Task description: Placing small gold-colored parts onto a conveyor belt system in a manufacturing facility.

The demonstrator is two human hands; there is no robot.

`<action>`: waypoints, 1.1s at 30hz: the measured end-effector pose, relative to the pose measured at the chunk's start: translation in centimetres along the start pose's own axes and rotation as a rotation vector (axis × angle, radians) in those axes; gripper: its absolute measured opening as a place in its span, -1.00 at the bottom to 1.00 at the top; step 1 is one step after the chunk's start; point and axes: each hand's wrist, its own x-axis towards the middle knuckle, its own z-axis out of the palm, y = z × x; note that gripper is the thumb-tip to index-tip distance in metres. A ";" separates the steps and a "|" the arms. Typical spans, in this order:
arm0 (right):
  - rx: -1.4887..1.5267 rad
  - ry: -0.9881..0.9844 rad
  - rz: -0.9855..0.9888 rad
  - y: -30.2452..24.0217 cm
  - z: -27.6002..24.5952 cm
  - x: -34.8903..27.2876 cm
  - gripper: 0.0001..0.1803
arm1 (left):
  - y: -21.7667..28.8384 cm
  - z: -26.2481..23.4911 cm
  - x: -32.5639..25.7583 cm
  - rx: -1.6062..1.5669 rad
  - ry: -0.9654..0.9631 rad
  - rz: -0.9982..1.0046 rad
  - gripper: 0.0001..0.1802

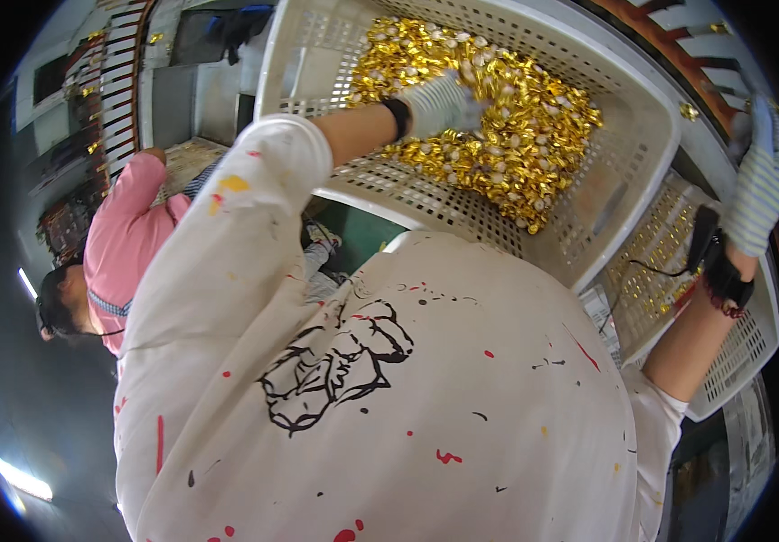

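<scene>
Gloved fingers [462, 101] seemingly among gold sweets [507, 135], white crate [624, 172]

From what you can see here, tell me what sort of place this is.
Probably a small packing or sorting workshop. A big white perforated crate holds a heap of gold-wrapped sweets, the gloved left hand is in the heap, and a second crate sits beside it.

Dim grey floor [55, 406] with 2 bright light streaks [21, 479], dark slatted racks [123, 81] beside a grey wall [173, 99].
</scene>
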 end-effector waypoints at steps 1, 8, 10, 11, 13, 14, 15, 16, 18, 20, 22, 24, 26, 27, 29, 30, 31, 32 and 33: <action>0.204 -0.018 0.112 -1.5 0.5 -2.4 -0.59 | -2.2 -2.0 -0.1 -0.010 -0.023 -0.089 -0.38; 0.910 -0.400 0.592 0.2 2.3 -8.7 -0.54 | -6.1 -1.8 -3.5 0.044 0.287 -0.419 -0.46; 1.111 -0.404 0.507 6.1 1.6 -11.0 -0.47 | -5.3 -2.0 -4.1 -0.139 0.253 -0.408 -0.63; 1.071 -0.235 0.756 2.3 2.8 -11.1 -0.42 | -4.4 0.0 -5.2 -0.240 0.215 -0.384 -0.71; 1.419 -0.602 0.711 2.9 2.1 -10.9 -0.40 | -3.8 0.6 -5.0 -0.479 -0.187 -0.493 -0.64; 1.541 -0.703 0.673 3.0 2.5 -10.6 -0.38 | -3.8 1.8 -5.3 -0.540 -0.301 -0.552 -0.60; 1.664 -0.828 0.632 2.8 3.3 -10.2 -0.37 | -4.9 6.7 -5.0 -0.515 -0.399 -0.371 -0.55; 1.760 -0.942 0.586 2.4 4.1 -9.8 -0.37 | -5.8 15.5 -4.8 -0.524 -0.505 -0.443 -0.52; 1.473 -0.605 0.714 1.0 2.7 -11.2 -0.38 | -4.3 7.0 -2.9 -0.763 -0.443 -0.266 -0.44; 1.141 -0.322 0.743 -1.6 2.9 -12.4 -0.41 | -3.2 5.0 -3.5 -0.876 -0.427 -0.229 -0.34; 0.915 -0.509 0.567 -1.3 2.7 -12.2 -0.47 | -1.7 3.9 -1.6 -0.804 -0.295 -0.360 -0.23; 0.563 -0.695 0.332 -0.6 3.2 -11.3 -0.50 | -1.5 3.6 0.9 -1.076 -0.471 -0.316 -0.09; 0.117 -0.555 0.077 -1.5 3.2 -9.5 -0.53 | -0.1 1.5 2.3 -1.393 -0.410 -0.281 -0.22; 0.015 -0.409 0.070 -2.2 2.6 -8.0 -0.51 | 1.3 1.9 3.6 -1.259 -0.223 -0.231 -0.15; -0.034 -0.073 -0.155 -1.4 2.7 -3.2 -0.56 | 2.3 -1.6 5.5 -1.115 -0.336 -0.300 -0.23; -0.266 0.062 -0.324 -2.4 2.6 -0.6 -0.58 | 2.9 -0.7 7.0 -1.144 -0.305 -0.324 -0.24; -0.256 0.120 -0.404 -3.1 2.9 2.3 -0.55 | 3.5 0.3 8.4 -1.167 -0.277 -0.340 -0.24; -0.440 0.085 -0.411 -3.6 2.9 5.0 -0.49 | 4.0 -1.1 8.9 -1.154 -0.279 -0.305 -0.24; -0.517 0.011 -0.320 -3.1 3.4 7.1 -0.47 | 4.4 -3.8 8.4 -1.285 -0.336 -0.426 -0.24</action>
